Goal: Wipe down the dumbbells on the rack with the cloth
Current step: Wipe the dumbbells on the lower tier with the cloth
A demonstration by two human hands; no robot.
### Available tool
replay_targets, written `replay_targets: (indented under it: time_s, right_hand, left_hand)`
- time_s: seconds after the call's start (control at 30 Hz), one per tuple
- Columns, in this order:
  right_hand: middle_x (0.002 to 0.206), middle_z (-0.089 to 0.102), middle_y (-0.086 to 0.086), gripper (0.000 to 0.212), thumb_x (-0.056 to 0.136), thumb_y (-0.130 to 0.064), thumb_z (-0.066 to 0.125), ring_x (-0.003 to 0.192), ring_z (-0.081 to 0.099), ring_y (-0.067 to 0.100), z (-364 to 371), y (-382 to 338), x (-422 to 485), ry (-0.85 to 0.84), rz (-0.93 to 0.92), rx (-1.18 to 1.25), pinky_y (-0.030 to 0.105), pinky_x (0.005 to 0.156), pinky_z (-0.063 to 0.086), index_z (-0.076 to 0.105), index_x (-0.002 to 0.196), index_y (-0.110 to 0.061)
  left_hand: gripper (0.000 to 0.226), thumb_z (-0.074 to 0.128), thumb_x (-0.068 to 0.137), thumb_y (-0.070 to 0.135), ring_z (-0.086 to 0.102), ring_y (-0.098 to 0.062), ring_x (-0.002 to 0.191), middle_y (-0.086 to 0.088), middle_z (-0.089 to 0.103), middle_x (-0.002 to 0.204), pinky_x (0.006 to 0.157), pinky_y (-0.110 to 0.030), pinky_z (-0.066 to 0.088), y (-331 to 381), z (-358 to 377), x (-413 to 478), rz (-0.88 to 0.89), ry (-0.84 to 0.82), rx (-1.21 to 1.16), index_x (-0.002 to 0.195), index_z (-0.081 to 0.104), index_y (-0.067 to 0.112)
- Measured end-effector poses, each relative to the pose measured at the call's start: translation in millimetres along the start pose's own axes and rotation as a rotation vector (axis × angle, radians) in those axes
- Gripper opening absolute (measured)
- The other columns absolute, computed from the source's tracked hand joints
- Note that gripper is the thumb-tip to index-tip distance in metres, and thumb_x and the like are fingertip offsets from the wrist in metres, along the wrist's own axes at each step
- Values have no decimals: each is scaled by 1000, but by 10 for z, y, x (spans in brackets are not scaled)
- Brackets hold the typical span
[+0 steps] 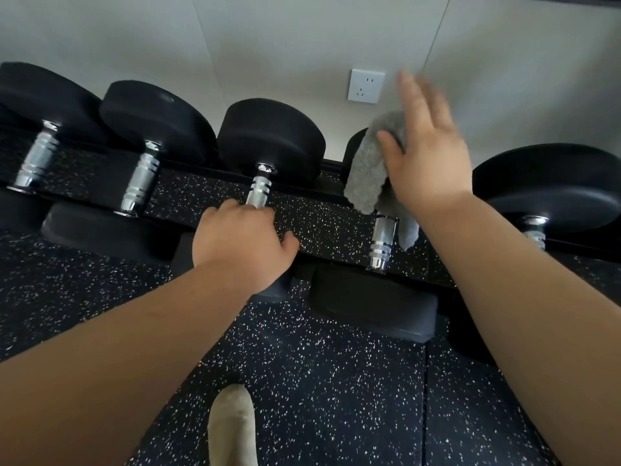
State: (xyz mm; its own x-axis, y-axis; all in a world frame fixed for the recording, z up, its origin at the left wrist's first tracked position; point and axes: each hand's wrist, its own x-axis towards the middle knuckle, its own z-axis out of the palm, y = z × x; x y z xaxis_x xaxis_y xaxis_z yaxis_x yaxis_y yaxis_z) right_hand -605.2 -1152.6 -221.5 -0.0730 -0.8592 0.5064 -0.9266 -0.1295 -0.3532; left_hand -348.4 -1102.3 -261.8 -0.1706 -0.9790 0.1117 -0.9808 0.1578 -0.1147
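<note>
the rack [322,227] holds five black dumbbells in a row. left hand [240,245] grips the third dumbbell [268,146] by its handle. right hand [426,153], fingers spread and blurred, presses the grey cloth [369,166] on the fourth dumbbell [383,240].

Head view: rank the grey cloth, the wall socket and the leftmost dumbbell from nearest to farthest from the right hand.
From the right hand:
1. Grey cloth, under its palm and thumb, draped over a dumbbell.
2. Wall socket, just up-left on the wall.
3. Leftmost dumbbell, at the rack's far left end.
</note>
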Motion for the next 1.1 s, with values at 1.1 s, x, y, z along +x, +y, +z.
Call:
replay_targets:
  time_s: [1.1]
  right_hand:
    - [119,70,11,50,105,-51,41,104,65,33,-711,-422,-1386,-579,294,56,37,84,49,50,143,-20]
  left_hand:
    - [44,51,91,63,57,-26,87,1,57,74,75,-38,45,36,-88,-27,-29,-1,-130,86,69,23]
